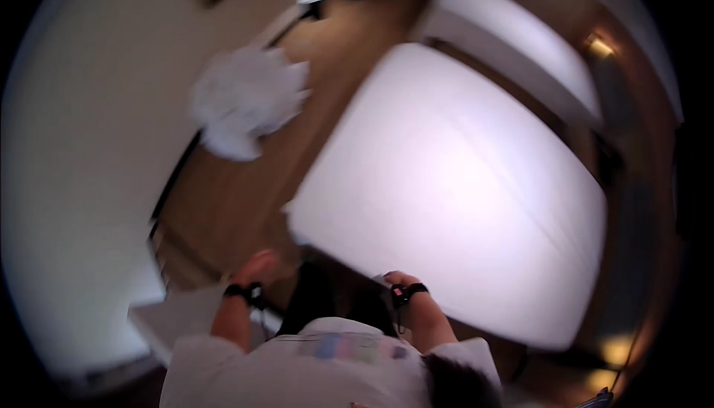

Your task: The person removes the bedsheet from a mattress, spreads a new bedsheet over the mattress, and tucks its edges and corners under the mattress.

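A bed with a smooth white sheet (454, 177) fills the middle and right of the head view. My right hand (400, 278) is at the bed's near edge, with its fingers close to the sheet. Whether it grips the sheet or only lies against it, I cannot make out. My left hand (258, 265) hangs over the wooden floor, left of the bed's near corner and apart from the sheet. Motion blur smears its fingers, and no held object shows. Both wrists wear a black band with a small device.
A heap of crumpled white cloth (249, 99) lies on the wooden floor (245, 192) beside the left wall. A second white bed (520, 32) stands beyond. A pale furniture top (182, 319) juts out at lower left, near my left forearm. Lamps glow at right.
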Demonstrator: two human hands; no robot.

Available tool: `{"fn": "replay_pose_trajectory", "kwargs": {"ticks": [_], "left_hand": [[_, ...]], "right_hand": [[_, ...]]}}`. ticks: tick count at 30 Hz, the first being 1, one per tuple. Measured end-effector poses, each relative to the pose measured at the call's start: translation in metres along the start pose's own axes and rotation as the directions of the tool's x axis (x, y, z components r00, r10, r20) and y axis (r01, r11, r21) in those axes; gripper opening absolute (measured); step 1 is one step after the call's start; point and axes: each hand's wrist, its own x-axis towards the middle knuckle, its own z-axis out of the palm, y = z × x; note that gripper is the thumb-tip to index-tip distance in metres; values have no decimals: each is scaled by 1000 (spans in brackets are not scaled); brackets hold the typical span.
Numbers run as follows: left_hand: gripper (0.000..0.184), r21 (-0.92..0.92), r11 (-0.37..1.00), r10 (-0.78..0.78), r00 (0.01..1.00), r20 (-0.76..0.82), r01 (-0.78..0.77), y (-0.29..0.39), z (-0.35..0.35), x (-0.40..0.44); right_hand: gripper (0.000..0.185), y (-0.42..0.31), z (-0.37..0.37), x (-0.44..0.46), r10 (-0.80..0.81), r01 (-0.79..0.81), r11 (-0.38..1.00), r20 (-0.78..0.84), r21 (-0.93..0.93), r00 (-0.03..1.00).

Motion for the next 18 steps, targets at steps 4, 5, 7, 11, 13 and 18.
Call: {"fn": "replay_pose_trajectory", "kwargs": {"ticks": [4, 5, 7, 11, 13, 18], "left_hand": [[37, 167, 962, -224, 974, 21, 217, 100, 8, 57], [25, 61, 977, -211, 975, 72, 207, 83, -33, 90], [20, 55, 990, -139, 888, 438, 127, 86, -23, 118], [42, 94, 978, 134, 908, 397, -186, -2, 17, 142], [46, 209, 966, 66, 926, 371, -153, -4, 69, 103], [46, 22, 978, 205, 978, 46, -206, -48, 197, -29]], "right_hand": [[34, 167, 36, 13, -104, 207, 854, -233, 478, 967], [30, 170, 37, -5, -70, 229, 829, -312, 510, 948], [22, 183, 42, -40, -1, 290, 778, -461, 557, 887], [14, 250, 55, -18, -98, 453, 724, -572, 520, 815], [14, 212, 44, 26, -303, 512, 810, -543, 286, 783], [29, 221, 5, -34, -325, 328, 945, -155, -2, 933]]}}
